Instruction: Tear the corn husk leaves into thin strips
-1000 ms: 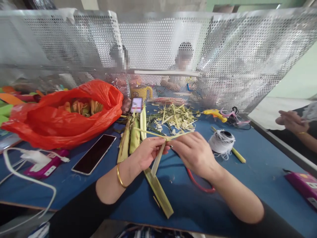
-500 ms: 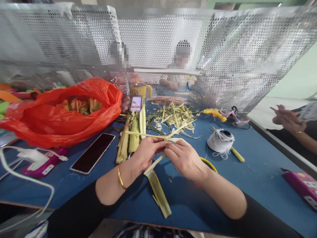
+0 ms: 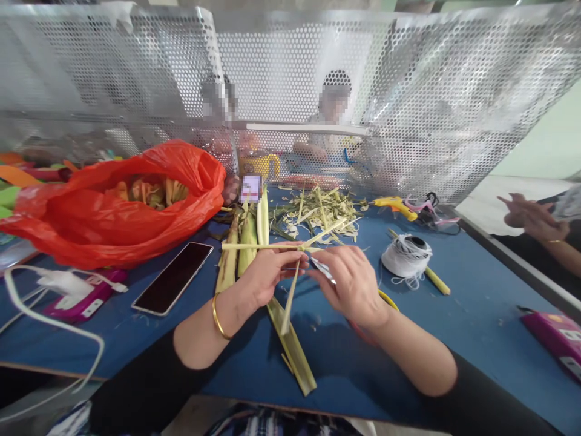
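My left hand pinches a crossing of pale green-yellow leaf strips above the table. One strip hangs down from the crossing, and others reach left and up to the right. Close on the right, my right hand is closed around scissors, whose silver blades point toward the strips. Most of the scissors is hidden by the hand; a yellow curved handle part shows past the wrist. Under the hands, a wider folded leaf piece lies on the blue table.
Husk-like stalks and a phone lie left, near a red plastic bag. Leaf scraps are piled behind. White string and a yellow glue gun are right. Another person's hands show beyond a perforated partition.
My right hand has drawn slightly away from the crossing, and silver blades now show in it. The lower strip has swung to hang more upright. My left hand still pinches the strips.
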`<state>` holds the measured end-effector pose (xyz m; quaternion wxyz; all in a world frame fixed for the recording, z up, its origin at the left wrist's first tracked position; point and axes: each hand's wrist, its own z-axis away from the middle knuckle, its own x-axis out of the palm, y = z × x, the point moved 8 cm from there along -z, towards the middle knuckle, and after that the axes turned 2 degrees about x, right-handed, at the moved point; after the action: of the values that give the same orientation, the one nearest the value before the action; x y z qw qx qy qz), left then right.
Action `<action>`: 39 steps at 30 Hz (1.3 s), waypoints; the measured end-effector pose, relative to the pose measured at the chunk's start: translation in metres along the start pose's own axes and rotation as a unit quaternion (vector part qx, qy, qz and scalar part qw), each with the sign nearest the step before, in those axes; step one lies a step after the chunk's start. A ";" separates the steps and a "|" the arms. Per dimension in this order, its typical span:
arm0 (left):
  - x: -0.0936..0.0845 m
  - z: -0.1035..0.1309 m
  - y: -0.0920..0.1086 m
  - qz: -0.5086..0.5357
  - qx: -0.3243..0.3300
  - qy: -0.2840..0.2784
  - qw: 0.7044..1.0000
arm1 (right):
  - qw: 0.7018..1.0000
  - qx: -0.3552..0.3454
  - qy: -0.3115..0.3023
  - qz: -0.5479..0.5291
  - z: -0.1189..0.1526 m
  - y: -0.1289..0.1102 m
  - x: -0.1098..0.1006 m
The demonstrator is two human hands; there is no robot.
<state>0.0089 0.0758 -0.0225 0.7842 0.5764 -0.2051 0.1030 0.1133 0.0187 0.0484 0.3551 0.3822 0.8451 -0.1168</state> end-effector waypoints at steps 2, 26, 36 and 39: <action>0.000 0.000 -0.001 -0.012 -0.005 -0.008 1.000 | 0.994 0.109 -0.023 0.003 0.002 0.020 0.006; -0.004 -0.004 -0.002 -0.061 -0.012 0.010 0.998 | 0.884 0.305 -0.236 -0.264 0.017 0.044 0.045; 0.021 0.006 -0.021 -0.242 0.006 -0.122 0.963 | 0.903 0.289 -0.095 -0.305 0.001 0.047 0.015; 0.025 0.011 -0.029 -0.272 -0.005 -0.138 0.952 | 0.812 0.349 -0.163 -0.439 0.011 0.042 0.040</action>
<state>0.0408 0.0548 -0.0335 0.7498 0.6147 -0.1472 -0.1956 0.1314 0.0642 0.0162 0.2413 0.0441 0.7548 -0.6084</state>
